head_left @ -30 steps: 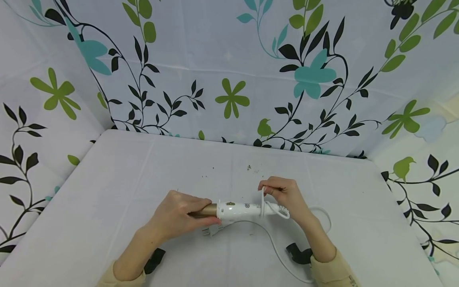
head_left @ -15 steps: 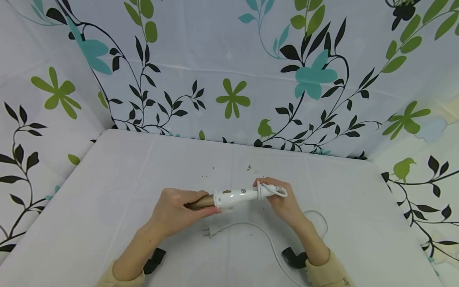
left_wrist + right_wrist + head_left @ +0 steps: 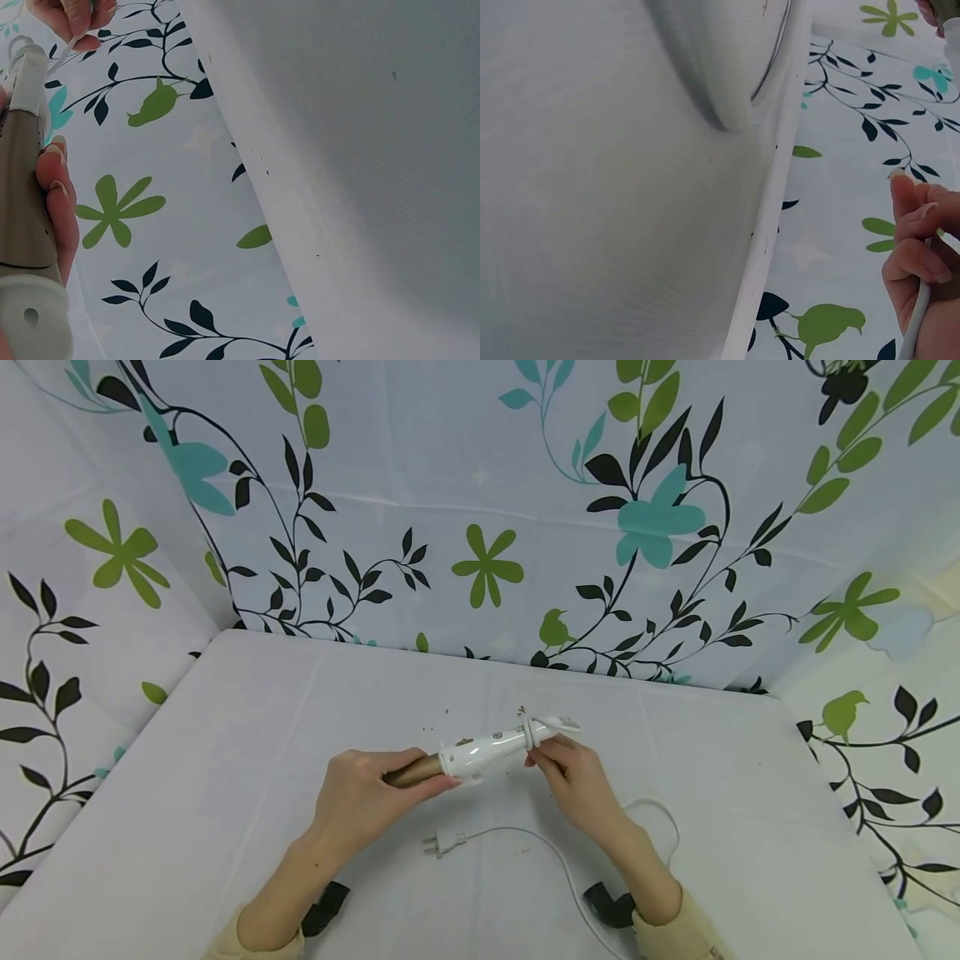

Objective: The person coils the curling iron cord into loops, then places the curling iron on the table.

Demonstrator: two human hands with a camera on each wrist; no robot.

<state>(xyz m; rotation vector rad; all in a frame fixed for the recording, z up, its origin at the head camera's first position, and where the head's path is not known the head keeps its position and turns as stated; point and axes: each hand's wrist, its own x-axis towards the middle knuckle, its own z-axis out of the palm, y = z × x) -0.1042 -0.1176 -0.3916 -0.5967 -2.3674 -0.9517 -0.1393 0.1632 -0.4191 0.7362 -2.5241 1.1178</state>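
Observation:
A curling iron [image 3: 483, 753] with a glossy white handle and a gold-brown barrel is held slanting over the table. My left hand [image 3: 366, 789] grips its barrel, thumb along the near side; the left wrist view shows fingers behind the brown part of the curling iron [image 3: 22, 187]. White cord is looped round the far end of the handle. Just below that end, my right hand [image 3: 579, 781] pinches the cord, and in the right wrist view the white cord [image 3: 915, 326] runs out from its curled fingers. The cord's two-pin plug [image 3: 448, 841] lies on the table.
A white cloth covers the table [image 3: 247, 793], with a few small dark specks near the back. Black wrist mounts [image 3: 609, 906] sit beside both forearms. Patterned curtains [image 3: 420, 460] with leaves and flowers hang behind and at both sides.
The curling iron has risen and tilted, its handle end swinging away towards the back. My right hand has passed the cord round from above the handle to below it.

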